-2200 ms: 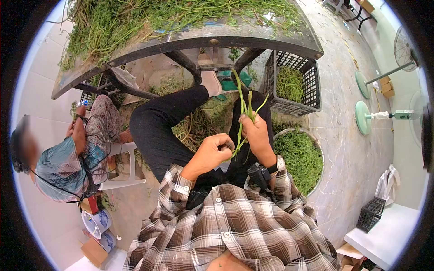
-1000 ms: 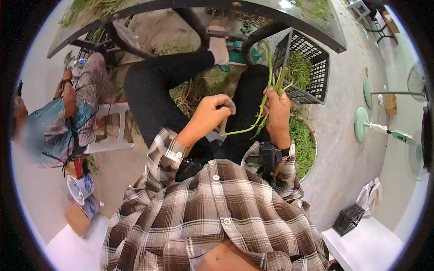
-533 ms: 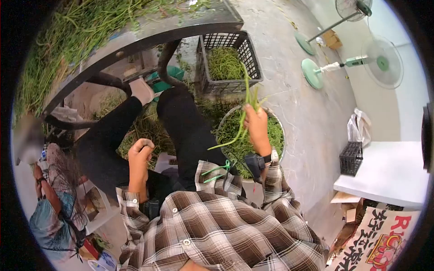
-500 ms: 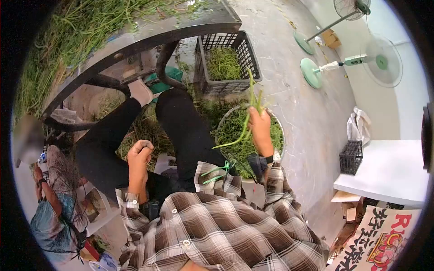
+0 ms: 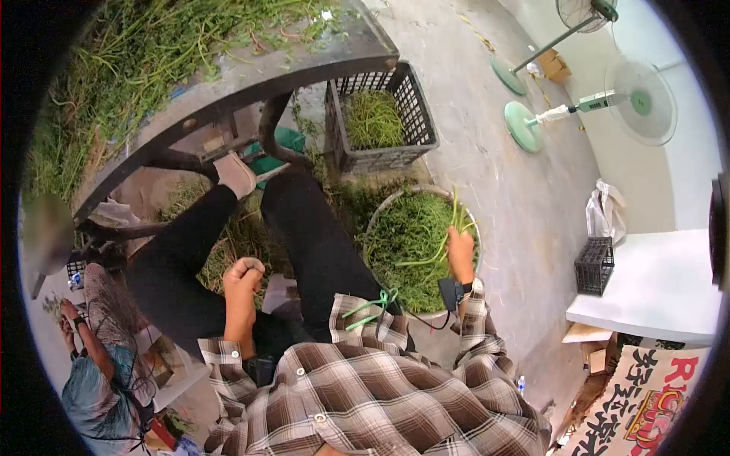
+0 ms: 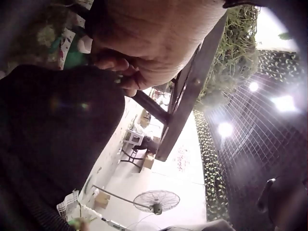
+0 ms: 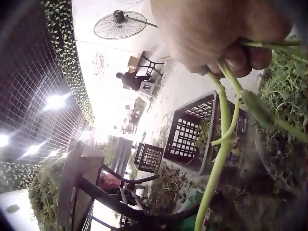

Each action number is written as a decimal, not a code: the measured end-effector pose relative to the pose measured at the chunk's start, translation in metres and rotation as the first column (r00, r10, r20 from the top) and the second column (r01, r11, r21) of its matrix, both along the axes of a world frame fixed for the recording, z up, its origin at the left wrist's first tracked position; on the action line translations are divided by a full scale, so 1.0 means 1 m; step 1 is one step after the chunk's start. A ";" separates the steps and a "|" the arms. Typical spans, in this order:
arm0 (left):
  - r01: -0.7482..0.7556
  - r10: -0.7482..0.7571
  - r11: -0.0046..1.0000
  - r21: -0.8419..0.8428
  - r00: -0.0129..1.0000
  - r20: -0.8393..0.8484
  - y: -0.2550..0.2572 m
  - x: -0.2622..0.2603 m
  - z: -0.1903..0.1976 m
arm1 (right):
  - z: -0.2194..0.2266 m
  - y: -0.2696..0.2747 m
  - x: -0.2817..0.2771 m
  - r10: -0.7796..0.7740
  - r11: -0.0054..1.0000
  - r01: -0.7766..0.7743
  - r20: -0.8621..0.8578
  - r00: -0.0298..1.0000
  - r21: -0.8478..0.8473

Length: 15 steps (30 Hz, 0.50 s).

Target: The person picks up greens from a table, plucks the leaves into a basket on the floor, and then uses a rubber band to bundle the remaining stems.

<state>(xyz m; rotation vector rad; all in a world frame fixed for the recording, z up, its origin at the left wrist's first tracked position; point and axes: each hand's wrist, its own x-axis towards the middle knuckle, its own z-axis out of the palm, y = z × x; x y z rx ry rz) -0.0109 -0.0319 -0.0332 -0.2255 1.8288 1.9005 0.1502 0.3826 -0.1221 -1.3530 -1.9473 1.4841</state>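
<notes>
My right hand (image 5: 460, 254) grips a few long green stems (image 5: 426, 262), over the right side of a round tub (image 5: 372, 220) filled with cut greens (image 5: 414, 235). From the right wrist view, thick pale-green stems (image 7: 219, 163) stick out past the curled fingers (image 7: 236, 60). My left hand (image 5: 242, 285) hovers above my left thigh with its fingers bent inward. A tiny green speck shows by its fingertips (image 6: 126, 72) in the left wrist view, and no stem is seen in it.
A black plastic crate (image 5: 388, 156) with green stems stands beyond the tub. Heaped plants cover the table (image 5: 304, 68) at upper left. Loose plants lie on the floor under it. Another person (image 5: 103, 380) sits at left. Floor fans (image 5: 525, 125) and a white table (image 5: 646, 296) are at right.
The view has swung to the right. My right hand has carried the stems rightward over the tub. My left hand has come away from the stems and stays apart, over the left thigh.
</notes>
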 end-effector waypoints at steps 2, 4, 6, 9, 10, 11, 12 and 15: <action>0.005 -0.005 1.000 0.009 1.000 -0.017 0.001 0.000 0.002 | 0.007 -0.009 -0.013 0.052 0.996 -0.055 0.042 0.998 0.075; -0.004 0.004 1.000 -0.028 1.000 0.002 0.001 0.002 0.004 | 0.008 -0.011 -0.030 0.048 0.999 -0.048 -0.043 0.998 0.000; -0.015 0.015 0.998 -0.057 1.000 -0.002 0.000 0.003 0.006 | 0.016 -0.008 -0.051 0.091 0.996 -0.091 -0.131 0.987 0.008; -0.038 0.038 0.998 -0.056 0.999 0.001 -0.001 0.004 0.003 | 0.039 0.017 -0.106 0.242 0.949 -0.240 0.015 0.970 0.204; -0.049 0.048 0.997 -0.053 0.999 -0.005 0.000 0.005 0.004 | 0.047 0.035 -0.130 0.278 0.917 -0.282 0.054 0.959 0.283; -0.033 0.033 0.998 -0.062 0.999 -0.010 0.000 0.005 0.005 | 0.062 0.048 -0.153 0.368 0.880 -0.353 0.015 0.930 0.317; -0.014 0.013 0.997 -0.072 1.000 -0.015 0.000 0.006 0.007 | 0.079 0.061 -0.174 0.451 0.838 -0.416 -0.022 0.892 0.353; -0.031 0.031 0.999 -0.010 1.000 0.002 0.002 0.007 0.012 | 0.072 0.106 -0.221 0.429 0.765 -0.379 0.028 0.903 0.521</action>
